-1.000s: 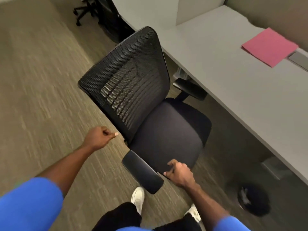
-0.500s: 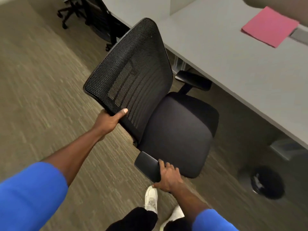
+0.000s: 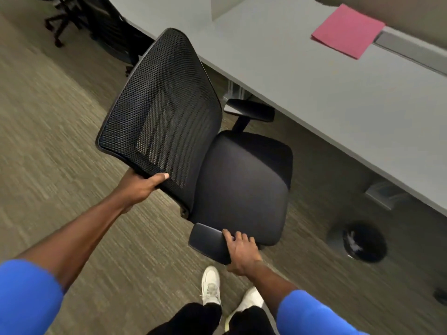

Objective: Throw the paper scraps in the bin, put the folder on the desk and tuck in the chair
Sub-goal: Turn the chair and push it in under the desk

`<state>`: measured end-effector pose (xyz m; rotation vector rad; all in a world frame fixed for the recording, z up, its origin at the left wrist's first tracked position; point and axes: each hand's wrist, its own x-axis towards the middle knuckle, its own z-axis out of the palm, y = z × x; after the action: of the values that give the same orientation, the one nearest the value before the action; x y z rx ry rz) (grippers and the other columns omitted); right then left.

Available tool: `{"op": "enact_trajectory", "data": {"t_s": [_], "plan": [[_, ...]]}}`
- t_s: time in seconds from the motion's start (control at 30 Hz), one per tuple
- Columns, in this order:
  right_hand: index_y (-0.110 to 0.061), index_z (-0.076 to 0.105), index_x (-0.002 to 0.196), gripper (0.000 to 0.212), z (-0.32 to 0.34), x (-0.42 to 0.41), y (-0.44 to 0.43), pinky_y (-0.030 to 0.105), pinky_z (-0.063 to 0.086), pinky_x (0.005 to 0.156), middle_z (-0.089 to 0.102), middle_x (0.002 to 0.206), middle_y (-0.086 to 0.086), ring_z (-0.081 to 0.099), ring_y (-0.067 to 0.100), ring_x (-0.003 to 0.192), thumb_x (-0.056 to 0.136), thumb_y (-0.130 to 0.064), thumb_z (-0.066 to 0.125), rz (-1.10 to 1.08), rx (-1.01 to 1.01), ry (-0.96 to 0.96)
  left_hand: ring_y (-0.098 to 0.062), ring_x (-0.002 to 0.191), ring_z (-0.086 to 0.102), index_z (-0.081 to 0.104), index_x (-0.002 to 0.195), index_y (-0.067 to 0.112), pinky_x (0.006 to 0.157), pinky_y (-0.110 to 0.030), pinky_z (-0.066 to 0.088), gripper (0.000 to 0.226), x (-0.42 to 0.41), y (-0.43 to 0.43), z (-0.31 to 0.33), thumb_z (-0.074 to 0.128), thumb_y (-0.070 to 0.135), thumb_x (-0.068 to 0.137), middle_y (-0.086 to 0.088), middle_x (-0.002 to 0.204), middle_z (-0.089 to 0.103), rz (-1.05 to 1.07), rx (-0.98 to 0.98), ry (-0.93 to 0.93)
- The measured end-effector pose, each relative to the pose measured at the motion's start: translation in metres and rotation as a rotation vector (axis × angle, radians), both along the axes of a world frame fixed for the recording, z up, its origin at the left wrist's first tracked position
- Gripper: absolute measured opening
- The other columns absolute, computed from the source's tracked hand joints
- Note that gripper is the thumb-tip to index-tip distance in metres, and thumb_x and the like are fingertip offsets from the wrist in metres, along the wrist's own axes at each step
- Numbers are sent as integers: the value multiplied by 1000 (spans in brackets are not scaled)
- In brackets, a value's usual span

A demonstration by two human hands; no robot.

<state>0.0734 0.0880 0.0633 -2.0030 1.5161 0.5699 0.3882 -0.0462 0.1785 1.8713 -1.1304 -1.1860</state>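
From the head view, I have my left hand [image 3: 142, 187] clamped on the near edge of the chair [image 3: 242, 184] backrest and my right hand [image 3: 242, 252] wrapped over the near armrest [image 3: 208, 240]. The chair stands out from the desk [image 3: 326, 112], seat angled right. I'd swing it square to the edge, then roll it under, minding the far armrest. I count one pink folder [image 3: 348, 30] on the desk, one bin [image 3: 360, 243] at right, and a second chair [image 3: 79, 18] far left.
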Motion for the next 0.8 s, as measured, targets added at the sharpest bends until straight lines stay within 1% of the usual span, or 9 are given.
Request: {"op": "enact_trajectory", "data": {"t_s": [0.07,0.2,0.23,0.33,0.47,0.57,0.63,0.73,0.8], "plan": [[-20,12,164,115,2,-12,1,55,41,114,48,146,19,50,40,135,78,-46,82,8,3,9,-11,100,78,79,101,23,93,-38,63,17,-9,6,0,86,20,87,16,98,83,-9,-21,-12],[-23,14,163,110,5,-39,3,53,42,114,49,144,18,50,39,134,76,-36,82,-3,9,42,-5,99,76,79,105,22,102,-44,61,19,-37,21,2,86,24,87,18,97,82,-35,-31,-33],[-23,14,163,110,6,-46,3,53,42,114,49,145,17,50,39,134,76,-35,82,-7,12,58,-5,100,76,79,109,19,103,-43,61,24,-45,24,3,86,25,87,19,97,82,-34,-32,-42],[-22,15,163,107,9,-66,6,53,42,115,48,146,17,49,38,136,79,-30,79,-30,21,111,6,99,73,78,118,17,104,-37,58,33,-72,33,5,84,29,88,19,101,80,-57,-69,-88],[-17,23,160,92,17,-92,7,52,42,114,49,146,18,50,38,136,85,-21,75,-69,11,173,-13,112,72,76,124,20,100,-28,51,43,-112,46,8,81,43,88,10,116,79,-87,-83,-155],[-12,23,161,85,23,-108,10,51,43,113,49,146,19,49,38,136,90,-17,70,-100,-19,216,-22,118,72,77,123,20,104,-33,54,48,-141,59,7,80,52,87,3,121,80,-31,-81,-199],[-12,25,161,77,26,-118,16,50,44,111,50,145,18,50,37,134,94,-17,63,-128,-59,223,-27,119,73,78,120,20,101,-35,55,51,-161,69,7,80,57,85,0,121,80,-6,-85,-213],[-14,34,155,66,32,-124,20,47,49,108,51,141,17,51,36,131,95,-15,60,-189,-110,165,-31,117,73,79,117,20,94,-32,53,54,-191,81,9,78,63,84,-2,120,81,-14,-99,-241],[-14,36,152,66,39,-120,21,47,52,104,50,140,14,51,36,132,93,-19,64,-281,-132,72,-32,114,74,80,112,20,90,-32,54,57,-207,89,10,76,68,83,-2,116,82,-77,-91,-274]]}}
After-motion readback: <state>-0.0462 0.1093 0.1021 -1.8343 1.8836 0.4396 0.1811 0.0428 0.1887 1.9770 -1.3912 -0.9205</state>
